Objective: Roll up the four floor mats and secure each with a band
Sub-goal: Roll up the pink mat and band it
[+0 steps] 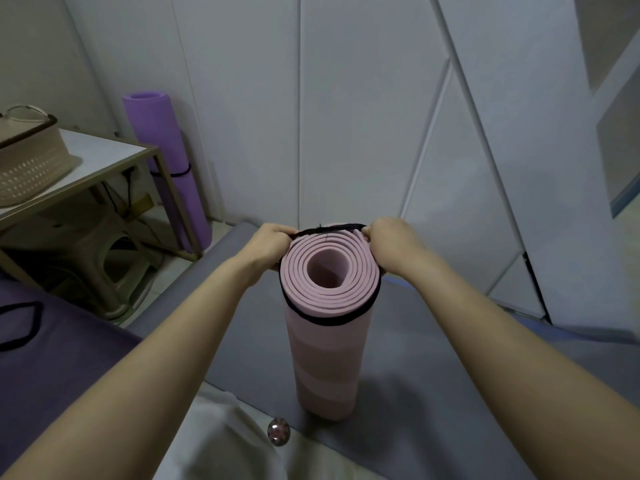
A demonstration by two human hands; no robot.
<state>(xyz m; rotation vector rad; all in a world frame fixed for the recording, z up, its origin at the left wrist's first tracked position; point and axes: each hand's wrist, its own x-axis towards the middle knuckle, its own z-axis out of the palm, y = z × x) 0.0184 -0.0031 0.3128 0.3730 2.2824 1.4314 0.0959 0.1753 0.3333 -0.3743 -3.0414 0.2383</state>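
A grey mat (pixel 433 358) lay flat on the floor of a small room with pale panelled walls (pixel 346 116). On it the pink roll (pixel 325 362) stood on end, its long axis vertical and its spiral end facing up. A black band (pixel 329 322) ringed the top of the roll at a tilt. Its near arc sat just below the rim, while its far arc was stretched level with the top edge between the two hands.

The left hand (pixel 270 249) was at the roll's left side and the right hand (pixel 388 244) at its right, equally close. On each, the fingers were curled and pinching the band against the rim. The roll's body lay straight below the fingers, so the next move would probably be a pull down along that axis, far side first.

At the left a dark mat (pixel 52 368) lay flat with a spare band (pixel 24 323) on it. Beyond it stood a table (pixel 104 157) bearing a basket (pixel 31 168). A purple roll (pixel 162 140), already banded, leaned in the corner.
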